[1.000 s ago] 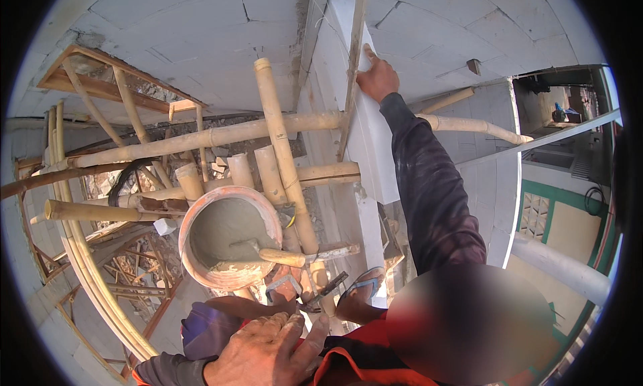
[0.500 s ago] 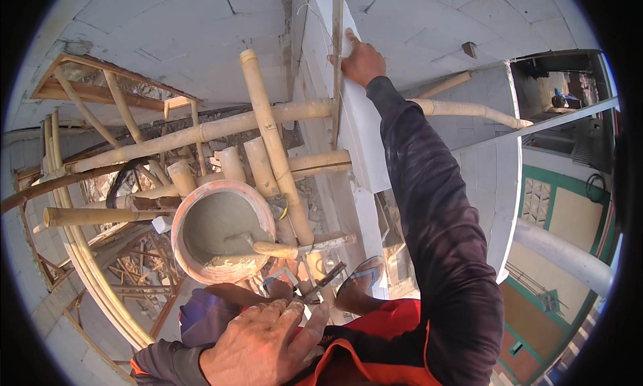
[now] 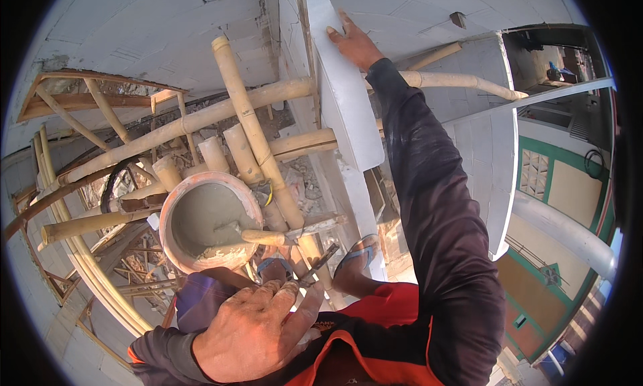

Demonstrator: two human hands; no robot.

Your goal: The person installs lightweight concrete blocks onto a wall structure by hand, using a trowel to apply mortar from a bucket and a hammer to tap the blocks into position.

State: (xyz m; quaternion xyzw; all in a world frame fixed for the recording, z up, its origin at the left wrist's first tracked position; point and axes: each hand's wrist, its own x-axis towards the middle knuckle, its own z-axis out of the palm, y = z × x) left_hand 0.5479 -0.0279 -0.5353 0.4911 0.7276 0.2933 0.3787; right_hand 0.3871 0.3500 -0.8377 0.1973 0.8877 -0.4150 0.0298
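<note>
My right hand [image 3: 355, 47] reaches up to a long white block [image 3: 348, 108], its fingers spread against the block's upper edge. The block stands beside a narrow wooden strip [image 3: 310, 58]. Low in the view, my left hand [image 3: 251, 329] is closed, fingers bent, near my lap. A dark narrow tool [image 3: 319, 264] sticks out past its fingertips; the hand hides the rest. Ahead of that hand, a round bucket [image 3: 169, 242] holds wet grey mortar [image 3: 207, 215]. A trowel with a wooden handle [image 3: 263, 237] rests over its right rim, blade tip in the mortar.
Bamboo poles [image 3: 254, 128] cross behind and beside the bucket as scaffolding. Pale block walls [image 3: 154, 24] rise ahead. My sandalled foot [image 3: 355, 262] stands by the lower white wall. A wooden frame [image 3: 100, 95] is at left; a green-trimmed building [image 3: 562, 205] lies right.
My right hand has shifted along the white block, farther from the wooden strip, with its fingers more spread. The whole view has moved slightly. My left hand stays near my lap.
</note>
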